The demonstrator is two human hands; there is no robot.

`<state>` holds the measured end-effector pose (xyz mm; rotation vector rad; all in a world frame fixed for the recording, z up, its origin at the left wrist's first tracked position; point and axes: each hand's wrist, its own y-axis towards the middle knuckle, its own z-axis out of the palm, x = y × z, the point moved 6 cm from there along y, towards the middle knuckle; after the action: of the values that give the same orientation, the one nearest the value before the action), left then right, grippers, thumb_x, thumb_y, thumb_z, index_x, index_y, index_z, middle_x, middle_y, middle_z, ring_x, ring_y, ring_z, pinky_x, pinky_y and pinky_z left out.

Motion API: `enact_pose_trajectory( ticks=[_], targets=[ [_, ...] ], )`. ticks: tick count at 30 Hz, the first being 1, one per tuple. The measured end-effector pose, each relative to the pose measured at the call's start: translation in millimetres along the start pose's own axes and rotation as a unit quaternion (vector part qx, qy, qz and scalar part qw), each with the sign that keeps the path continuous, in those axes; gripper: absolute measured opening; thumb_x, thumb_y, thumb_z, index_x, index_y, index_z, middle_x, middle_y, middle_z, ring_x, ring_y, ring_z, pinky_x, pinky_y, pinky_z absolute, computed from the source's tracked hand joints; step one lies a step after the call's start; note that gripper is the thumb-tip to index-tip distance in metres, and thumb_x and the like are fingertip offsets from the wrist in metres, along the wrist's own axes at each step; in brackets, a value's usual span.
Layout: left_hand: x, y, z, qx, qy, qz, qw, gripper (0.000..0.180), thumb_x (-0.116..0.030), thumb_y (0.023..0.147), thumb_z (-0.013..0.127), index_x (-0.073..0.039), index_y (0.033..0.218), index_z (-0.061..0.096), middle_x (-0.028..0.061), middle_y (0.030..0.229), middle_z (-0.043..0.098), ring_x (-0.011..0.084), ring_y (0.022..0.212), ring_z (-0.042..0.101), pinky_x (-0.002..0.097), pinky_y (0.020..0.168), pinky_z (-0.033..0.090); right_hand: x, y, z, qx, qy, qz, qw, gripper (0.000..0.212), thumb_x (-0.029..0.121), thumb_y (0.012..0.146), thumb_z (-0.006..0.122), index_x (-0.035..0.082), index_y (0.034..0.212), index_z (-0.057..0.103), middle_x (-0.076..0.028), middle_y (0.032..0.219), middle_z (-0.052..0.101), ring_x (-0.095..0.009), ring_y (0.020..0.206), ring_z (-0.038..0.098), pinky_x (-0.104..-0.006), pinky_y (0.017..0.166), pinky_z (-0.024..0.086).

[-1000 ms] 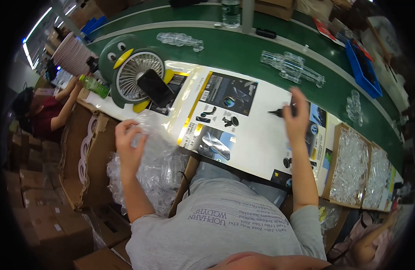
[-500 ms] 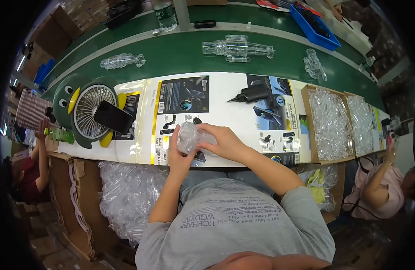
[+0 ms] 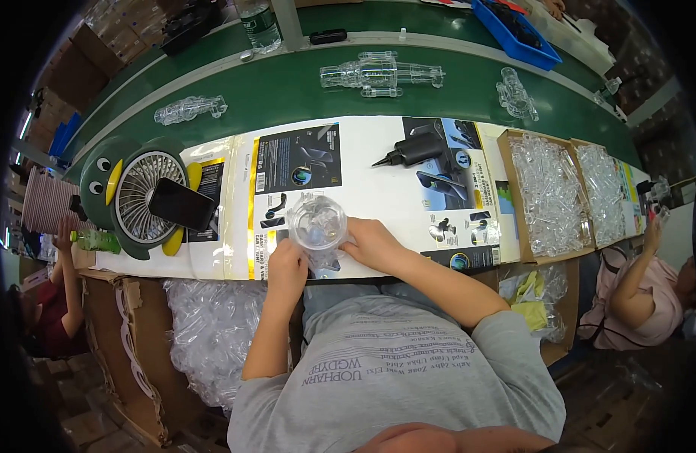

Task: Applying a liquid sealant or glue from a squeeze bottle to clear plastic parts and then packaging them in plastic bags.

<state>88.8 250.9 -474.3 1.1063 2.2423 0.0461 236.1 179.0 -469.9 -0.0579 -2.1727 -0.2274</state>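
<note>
The clear cup is between the two hands near the front edge of the surface, left of that edge's middle, its round open rim tilted up toward the person's face. The left hand is at the cup's near left side, its fingers curled in tightly; whether they pinch part of the cup or something small, I cannot tell. The right hand holds the cup from the right, fingers narrow and bent against its wall. Toward the surface's far edge, right of the middle, a black bottle lies on its side, nozzle pointing left. Near the left end stands a penguin-shaped fan, with a dark phone leaning against its front; a green bottle lies just beside the fan, close to the front left corner. At the right end, a tray is full of small clear parts. Past the far edge, on the green belt, lie three clear assemblies, well apart from one another. Below the front edge, toward the left, clear plastic is heaped beside an open carton.
</note>
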Motion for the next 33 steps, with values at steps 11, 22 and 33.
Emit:
enact_pose_trajectory(
  ticks=[11,22,33],
  targets=[
    [-91.7,19.8,-81.7,-0.059,0.027,0.204,0.977,0.023,-0.001,0.067,0.066,-0.003,0.089,0.062,0.0076,0.084,0.061,0.0235,0.085,0.057,0.0369,0.080,0.043,4.2,-3.1,5.5,-0.010,-0.012,-0.049,0.999,0.032,0.015,0.075,0.067,0.002,0.101,0.056,-0.015,0.096,0.059,-0.033,0.088,0.056,-0.0370,0.078,0.045],
    [43.5,30.4,-61.5,-0.378,-0.371,-0.177,0.830,0.015,-0.007,0.087,0.057,0.005,0.096,0.060,0.0086,0.092,0.063,0.0136,0.086,0.058,0.0245,0.079,0.044,-4.8,-31.9,-62.7,-0.085,0.010,0.088,0.992,0.007,0.007,0.075,0.066,0.001,0.078,0.064,-0.011,0.077,0.064,-0.017,0.066,0.062,-0.0271,0.061,0.049],
    [18.4,65.7,-5.8,-0.284,-0.489,-0.134,0.814,0.017,-0.005,0.082,0.063,0.004,0.096,0.061,0.0078,0.086,0.065,0.0105,0.075,0.061,0.0212,0.062,0.049,-21.6,-31.6,-64.3,-0.095,0.052,0.160,0.981,0.009,0.004,0.074,0.065,-0.003,0.077,0.062,-0.010,0.060,0.058,-0.014,0.051,0.052,-0.0247,0.053,0.043]
  ],
)
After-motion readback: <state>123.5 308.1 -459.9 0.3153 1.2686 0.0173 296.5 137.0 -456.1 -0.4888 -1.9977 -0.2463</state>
